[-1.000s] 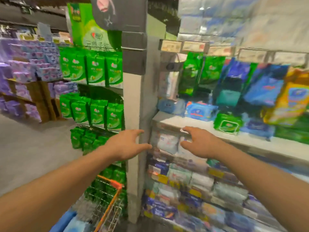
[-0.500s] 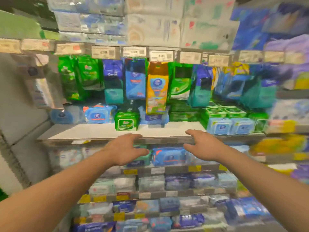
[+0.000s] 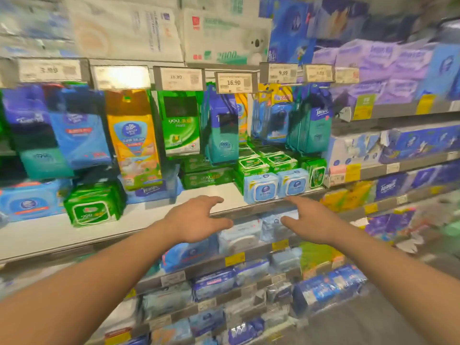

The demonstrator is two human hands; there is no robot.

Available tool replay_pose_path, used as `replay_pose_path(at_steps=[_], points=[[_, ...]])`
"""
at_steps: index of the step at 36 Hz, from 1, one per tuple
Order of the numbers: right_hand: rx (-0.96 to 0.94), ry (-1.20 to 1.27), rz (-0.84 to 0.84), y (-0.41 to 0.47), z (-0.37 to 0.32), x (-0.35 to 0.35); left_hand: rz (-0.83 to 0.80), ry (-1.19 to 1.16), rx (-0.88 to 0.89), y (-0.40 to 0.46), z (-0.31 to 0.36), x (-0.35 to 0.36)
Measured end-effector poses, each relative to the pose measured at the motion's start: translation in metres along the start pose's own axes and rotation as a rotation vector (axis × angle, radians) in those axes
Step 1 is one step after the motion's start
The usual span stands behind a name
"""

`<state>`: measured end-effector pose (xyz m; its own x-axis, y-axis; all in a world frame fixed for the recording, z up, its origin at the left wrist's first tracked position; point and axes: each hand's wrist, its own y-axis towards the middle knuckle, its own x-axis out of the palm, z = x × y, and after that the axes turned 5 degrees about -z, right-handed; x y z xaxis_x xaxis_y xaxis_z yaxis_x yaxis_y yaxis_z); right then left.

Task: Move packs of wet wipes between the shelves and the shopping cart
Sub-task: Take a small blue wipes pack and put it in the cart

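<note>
Right now both hands are empty, stretched out side by side toward the shelving with palms down. The left hand has its fingers spread and loosely bent, the fingertips reaching over the front edge of the white shelf, thumb pointing toward the other hand. The right hand mirrors it, fingers extended and slightly splayed, gripping nothing.

Just beyond the right fingertips, and apart from them, two pale blue wet wipe packs stand side by side at the shelf's front lip. Behind them lie stacked green wipe packs, and one more green pack stands on edge at their right. Farther left on the same shelf, well apart from the left hand, a green pack leans beside a wide blue pack.

Under the hands, on the next shelf down, a whitish pack shows between the two wrists; whether either hand touches it cannot be told.

Above the white shelf, tall blue, orange and green packs hang from hooks under a row of price tags. Lower shelves hold further blue and white packs, blurred.
</note>
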<state>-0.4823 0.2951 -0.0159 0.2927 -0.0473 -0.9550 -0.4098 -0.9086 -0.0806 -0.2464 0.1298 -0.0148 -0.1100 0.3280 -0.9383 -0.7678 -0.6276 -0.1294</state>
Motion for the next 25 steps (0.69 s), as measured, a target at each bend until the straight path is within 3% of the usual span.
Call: replay_pose_path(at_steps=[15,25], points=[[0.134,-0.024,0.039,0.105,0.044,-0.031,0.094,0.018,0.244,0.159,0.012,-0.008],[0.082,-0.110,0.017,0.165,0.072,-0.027,0.106,0.063,0.266,0.210,0.024,0.003]])
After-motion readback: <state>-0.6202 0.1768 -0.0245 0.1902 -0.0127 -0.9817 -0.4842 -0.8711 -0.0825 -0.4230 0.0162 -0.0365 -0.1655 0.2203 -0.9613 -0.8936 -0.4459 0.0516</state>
